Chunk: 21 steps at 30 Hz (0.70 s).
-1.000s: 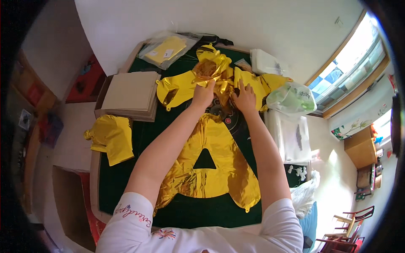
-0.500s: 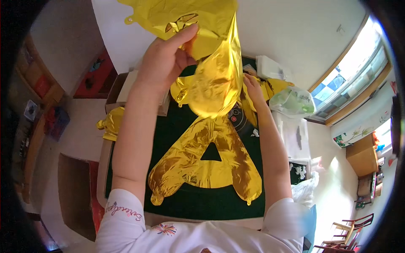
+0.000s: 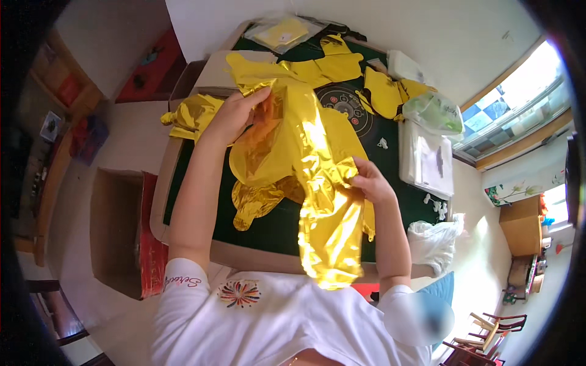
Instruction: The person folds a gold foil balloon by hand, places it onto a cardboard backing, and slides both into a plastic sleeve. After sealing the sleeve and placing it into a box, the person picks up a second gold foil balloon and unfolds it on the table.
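A gold foil balloon [image 3: 317,174], flat and crinkled, hangs between my hands above the table, its lower end reaching past the near edge toward my shirt. My left hand [image 3: 239,114] is closed on its upper left edge, thumb on top. On the other side, my right hand [image 3: 373,182] pinches the foil between thumb and fingers. Under it lies another gold foil balloon [image 3: 253,207], shaped like a letter A. One leg of that balloon shows; most of the rest is covered.
Several flat gold foil balloons [image 3: 332,68] lie across the far side of the green table [image 3: 213,213]. Stacked plastic packs [image 3: 427,160] and a clear bag with green contents [image 3: 434,113] sit at right. An open cardboard box [image 3: 119,226] stands on the floor at left.
The raised balloon has come down and nearer to me, covering most of the A-shaped one. My right hand has left the foil at the far right and now grips the hanging balloon.
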Available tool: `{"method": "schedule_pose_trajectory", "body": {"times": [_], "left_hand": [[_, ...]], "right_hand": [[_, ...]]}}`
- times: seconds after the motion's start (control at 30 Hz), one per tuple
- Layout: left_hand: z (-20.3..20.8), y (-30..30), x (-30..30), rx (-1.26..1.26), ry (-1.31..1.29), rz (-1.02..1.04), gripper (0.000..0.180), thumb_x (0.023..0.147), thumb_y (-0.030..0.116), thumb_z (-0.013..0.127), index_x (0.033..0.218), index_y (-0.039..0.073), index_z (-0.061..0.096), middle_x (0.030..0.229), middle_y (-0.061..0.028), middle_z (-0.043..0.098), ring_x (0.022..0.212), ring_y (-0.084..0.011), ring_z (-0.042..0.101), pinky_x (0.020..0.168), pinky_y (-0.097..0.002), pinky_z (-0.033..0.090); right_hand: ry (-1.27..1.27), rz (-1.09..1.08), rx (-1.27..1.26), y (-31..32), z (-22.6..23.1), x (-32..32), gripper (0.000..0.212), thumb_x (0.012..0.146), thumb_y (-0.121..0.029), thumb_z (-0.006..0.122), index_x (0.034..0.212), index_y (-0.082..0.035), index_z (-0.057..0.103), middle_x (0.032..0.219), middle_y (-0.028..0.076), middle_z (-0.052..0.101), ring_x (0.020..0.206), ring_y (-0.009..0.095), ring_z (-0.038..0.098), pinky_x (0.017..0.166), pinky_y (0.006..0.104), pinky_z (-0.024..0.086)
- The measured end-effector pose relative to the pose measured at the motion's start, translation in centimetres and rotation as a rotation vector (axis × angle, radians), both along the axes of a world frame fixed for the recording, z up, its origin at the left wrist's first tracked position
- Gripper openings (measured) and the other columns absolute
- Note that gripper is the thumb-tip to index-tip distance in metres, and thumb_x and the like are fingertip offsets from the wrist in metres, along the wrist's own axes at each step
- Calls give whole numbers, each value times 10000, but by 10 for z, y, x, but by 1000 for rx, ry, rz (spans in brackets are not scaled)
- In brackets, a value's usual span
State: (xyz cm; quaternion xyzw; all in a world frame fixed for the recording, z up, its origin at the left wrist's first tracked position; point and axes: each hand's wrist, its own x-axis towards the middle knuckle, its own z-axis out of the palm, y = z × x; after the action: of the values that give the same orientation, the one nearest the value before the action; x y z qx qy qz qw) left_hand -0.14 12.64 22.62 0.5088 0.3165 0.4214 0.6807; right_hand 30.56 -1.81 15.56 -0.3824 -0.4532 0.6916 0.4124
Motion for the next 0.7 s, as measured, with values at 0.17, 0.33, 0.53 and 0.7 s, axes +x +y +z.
{"method": "schedule_pose_trajectory", "body": {"times": [0.17,0.33,0.53,0.7], "left_hand": [[9,-19,-25,10,146,173,298,898,356,654,1029,88,663,725,68,549,528,-30,384,496,-214,284],[46,-37,-23,99,8,209,292,878,329,682,1044,90,666,746,72,553,505,-23,315,472,-210,238],[65,-65,-31,342,-424,83,286,852,66,673,1132,18,639,1101,-99,668,978,-183,655,815,-307,529],[62,-90,-38,555,-371,-296,279,869,196,660,1046,-19,670,1261,-205,581,1103,-289,622,943,-379,509]], "right_hand": [[17,67,-66,-46,2,-28,468,799,-33,724,1235,29,566,1122,75,664,1015,160,640,900,290,505],[-271,-149,120,-46,25,-28,230,855,-28,694,1079,7,658,982,-7,659,855,53,579,767,214,466],[-692,-754,688,-16,99,8,143,881,19,629,1017,16,672,909,18,592,849,78,543,727,193,435],[-677,-937,912,-29,105,22,155,881,50,610,1022,27,668,1069,73,579,980,141,579,861,234,466]]}}
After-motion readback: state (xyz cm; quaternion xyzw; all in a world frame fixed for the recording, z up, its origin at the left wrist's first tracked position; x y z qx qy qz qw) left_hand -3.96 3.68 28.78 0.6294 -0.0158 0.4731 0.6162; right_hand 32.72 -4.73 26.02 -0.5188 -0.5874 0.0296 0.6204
